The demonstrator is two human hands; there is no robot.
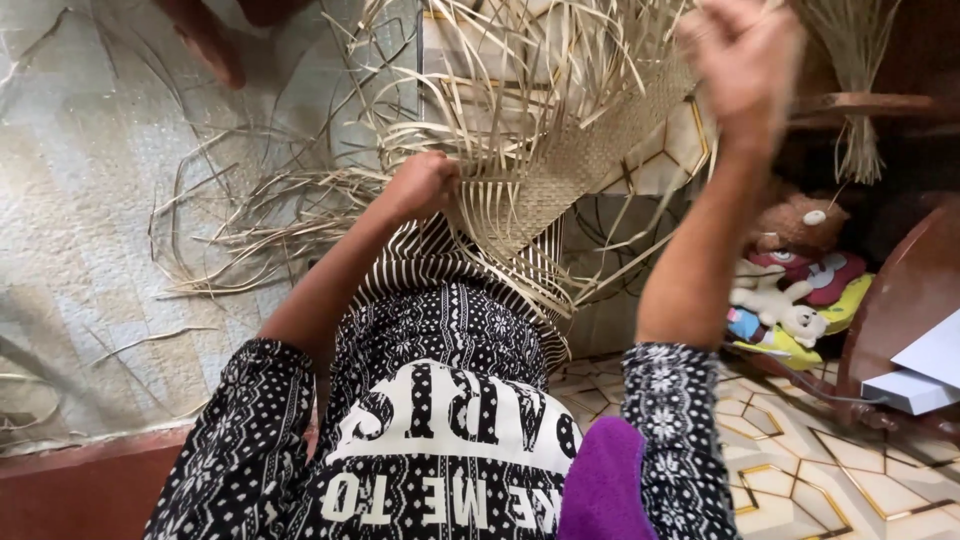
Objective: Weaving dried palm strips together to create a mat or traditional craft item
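Note:
A half-woven mat of pale straw strips (pixel 560 150) lies across my lap, its loose ends fanning up and to the left. My left hand (pixel 425 185) is closed on strips at the mat's lower left edge. Raised and blurred at the upper right, my right hand (pixel 742 62) pinches thin strips pulled up from the mat. Both forearms come out of black-and-white patterned sleeves.
Loose straw strips (pixel 250 215) are scattered on a pale mat on the floor at left. A foot (pixel 205 35) shows at the top left. Stuffed toys (pixel 795 280) sit at right beside a white box (pixel 915 385) and a dark wooden piece. A straw bundle (pixel 858 70) hangs at the top right.

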